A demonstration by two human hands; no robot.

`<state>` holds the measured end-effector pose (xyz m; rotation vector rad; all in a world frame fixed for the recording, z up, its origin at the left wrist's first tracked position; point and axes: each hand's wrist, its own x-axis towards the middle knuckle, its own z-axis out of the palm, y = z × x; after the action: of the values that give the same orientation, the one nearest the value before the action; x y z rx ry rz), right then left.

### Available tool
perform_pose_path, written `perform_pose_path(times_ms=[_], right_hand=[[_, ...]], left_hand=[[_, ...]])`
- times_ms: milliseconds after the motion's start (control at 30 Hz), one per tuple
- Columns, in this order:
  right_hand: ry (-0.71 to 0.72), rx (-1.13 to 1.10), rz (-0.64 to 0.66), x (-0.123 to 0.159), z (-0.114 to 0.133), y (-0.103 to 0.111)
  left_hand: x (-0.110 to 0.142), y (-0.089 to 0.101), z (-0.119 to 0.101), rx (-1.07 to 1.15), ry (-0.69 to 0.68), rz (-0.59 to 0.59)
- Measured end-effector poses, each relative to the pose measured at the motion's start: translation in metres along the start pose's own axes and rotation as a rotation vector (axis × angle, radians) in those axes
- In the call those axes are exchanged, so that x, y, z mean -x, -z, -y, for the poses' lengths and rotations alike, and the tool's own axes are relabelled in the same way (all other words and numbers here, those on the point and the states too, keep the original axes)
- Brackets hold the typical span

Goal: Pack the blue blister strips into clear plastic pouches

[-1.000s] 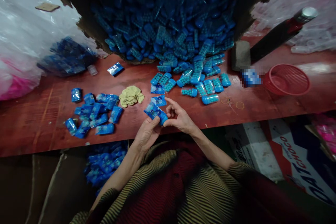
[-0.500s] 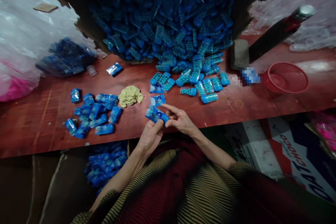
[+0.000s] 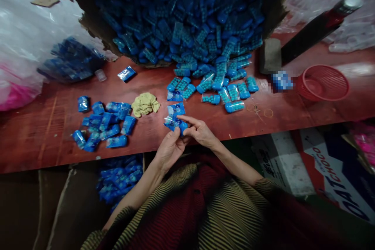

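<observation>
Between my two hands, over the front edge of the table, is a small blue printed wrapper. My left hand pinches its lower end with the thumb on top. From the right, my right hand grips the same wrapper, its index finger laid along the upper side. Whether a candy container sits inside the wrapper cannot be made out. Just beyond lie flat blue wrappers. Behind them are clear blue-capped containers of blue balls. To the left, a group of wrapped blue packs lies on the table.
A torn cardboard box full of containers stands at the back. Left of centre lies a crumpled yellow cloth. A red plastic basket, a grey block and a dark bottle stand right. Rubber bands lie near the edge.
The wrapper has turned and sunk a little lower into my fingers, and more of it is covered. My left hand has shifted slightly right. The view has moved a little.
</observation>
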<state>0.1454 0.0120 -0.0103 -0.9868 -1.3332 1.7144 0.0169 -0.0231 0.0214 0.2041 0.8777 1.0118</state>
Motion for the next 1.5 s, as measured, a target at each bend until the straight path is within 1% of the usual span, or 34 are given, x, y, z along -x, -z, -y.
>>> perform_pose_path(times_ms=[100,200,300,367,467,567,667,800,1000,1100,1167,1267,1300,1333,1400,1433,1500], right_hand=[[0.023,0.084,-0.015,0.002,0.001,-0.003],[0.065,0.136,-0.096,0.005,-0.001,-0.007],[0.043,0.1,-0.154,0.006,-0.005,-0.009],[-0.025,-0.006,-0.114,0.005,-0.006,-0.008],[-0.124,-0.18,0.021,0.004,-0.003,-0.002],[-0.128,-0.218,0.094,0.002,0.001,0.003],[-0.106,-0.2,0.097,0.002,0.002,0.001],[-0.124,-0.147,0.032,0.002,0.004,-0.007],[-0.083,0.012,-0.179,0.004,-0.002,-0.021],[-0.072,0.035,-0.238,0.005,-0.008,-0.026],[-0.066,0.009,-0.19,0.003,-0.009,-0.025],[-0.107,-0.126,-0.012,-0.002,-0.007,-0.019],[-0.118,-0.174,0.025,-0.005,-0.006,-0.016],[-0.119,-0.21,0.032,-0.007,-0.006,-0.014],[-0.106,-0.236,-0.003,-0.01,-0.008,-0.011],[-0.104,-0.227,-0.021,-0.011,-0.01,-0.011],[-0.113,-0.159,-0.039,-0.012,-0.014,-0.011]], left_hand=[[-0.001,-0.001,0.004,-0.016,-0.018,0.012],[-0.002,-0.003,0.009,-0.037,-0.081,-0.002],[-0.004,-0.005,0.011,-0.042,-0.091,-0.002],[-0.005,-0.004,0.01,-0.011,-0.054,0.013],[-0.005,0.0,0.005,0.06,0.023,0.028],[-0.005,0.004,0.0,0.079,0.072,0.034],[-0.005,0.006,0.0,0.059,0.069,0.025],[-0.006,0.007,0.003,0.06,0.074,0.008],[-0.008,0.01,0.003,0.055,0.089,-0.018],[-0.007,0.012,0.003,0.064,0.066,-0.04],[-0.006,0.013,0.003,0.081,0.047,-0.049],[-0.005,0.015,0.002,0.12,0.03,-0.057],[-0.004,0.016,-0.001,0.127,0.032,-0.058],[-0.003,0.018,-0.006,0.13,0.033,-0.06],[0.0,0.027,-0.021,0.142,-0.018,-0.088],[0.003,0.033,-0.031,0.158,-0.087,-0.118],[0.011,0.047,-0.053,0.199,-0.298,-0.205]])
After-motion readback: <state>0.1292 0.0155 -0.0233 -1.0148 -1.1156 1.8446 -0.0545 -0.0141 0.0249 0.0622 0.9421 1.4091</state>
